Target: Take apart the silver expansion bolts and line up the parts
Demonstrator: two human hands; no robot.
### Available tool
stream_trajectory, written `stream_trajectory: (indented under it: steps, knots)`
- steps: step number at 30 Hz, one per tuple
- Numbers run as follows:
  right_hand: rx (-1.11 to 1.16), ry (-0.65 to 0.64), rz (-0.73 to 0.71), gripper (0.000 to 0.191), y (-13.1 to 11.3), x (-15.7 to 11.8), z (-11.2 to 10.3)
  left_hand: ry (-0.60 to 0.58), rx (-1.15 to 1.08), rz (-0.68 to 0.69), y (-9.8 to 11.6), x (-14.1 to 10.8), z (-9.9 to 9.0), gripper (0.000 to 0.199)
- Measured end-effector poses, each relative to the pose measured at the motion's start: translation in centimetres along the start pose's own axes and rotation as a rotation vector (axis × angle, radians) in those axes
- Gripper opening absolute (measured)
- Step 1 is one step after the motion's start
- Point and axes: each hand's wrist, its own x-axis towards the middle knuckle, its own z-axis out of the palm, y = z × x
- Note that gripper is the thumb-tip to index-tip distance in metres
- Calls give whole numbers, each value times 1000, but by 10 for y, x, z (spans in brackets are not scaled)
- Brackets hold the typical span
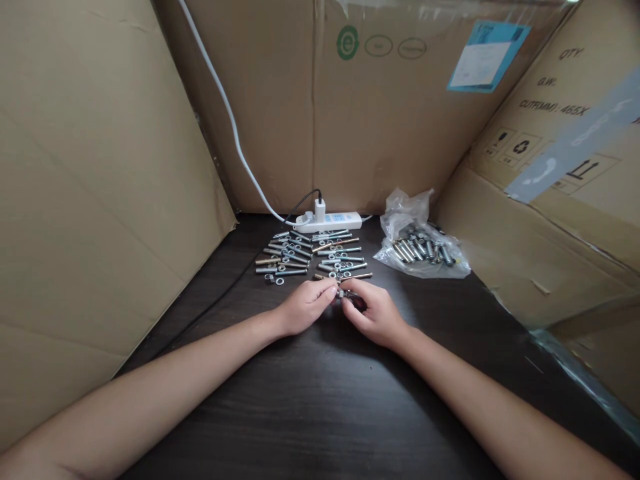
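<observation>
My left hand and my right hand meet over the dark table, just in front of the laid-out hardware. Between their fingertips is a small metal nut. The right fingers curl round a metal piece, probably a bolt, mostly hidden by the hand. What the left fingertips pinch is too small to name. Beyond the hands, bolts with sleeves, nuts and washers lie in two groups, a left group and a right group.
A clear plastic bag of bolts lies at the back right. A white power strip with a plug and cables sits behind the hardware. A black cable crosses the table's left side. Cardboard boxes wall the left, back and right.
</observation>
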Motion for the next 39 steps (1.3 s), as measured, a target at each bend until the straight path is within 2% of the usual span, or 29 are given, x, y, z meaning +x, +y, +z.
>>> stream_trajectory:
  steps: [2, 7, 9, 20, 25, 32, 37, 39]
  knots:
    - [-2, 2, 9, 14, 0, 0, 0, 9, 32, 3, -1, 0, 0, 32]
    - [-25, 24, 41, 16, 0, -1, 1, 119, 85, 36, -3, -3, 3, 13]
    - [-39, 22, 50, 17, 1, -1, 1, 132, 85, 53, -3, -3, 3, 12]
    - [-115, 11, 54, 17, 1, -3, 2, 92, 119, 87, -5, -3, 3, 13]
    - [-133, 61, 51, 15, 1, -3, 2, 76, 103, 45, -4, -3, 3, 15]
    - [-114, 62, 31, 17, 1, -2, 2, 21, 60, 31, -2, -2, 0, 27]
    - [-111, 71, 39, 16, 1, -2, 2, 157, 95, 35, -3, -3, 1, 12]
    - [-111, 75, 41, 16, 0, -2, 2, 173, 81, 52, -4, -3, 2, 11]
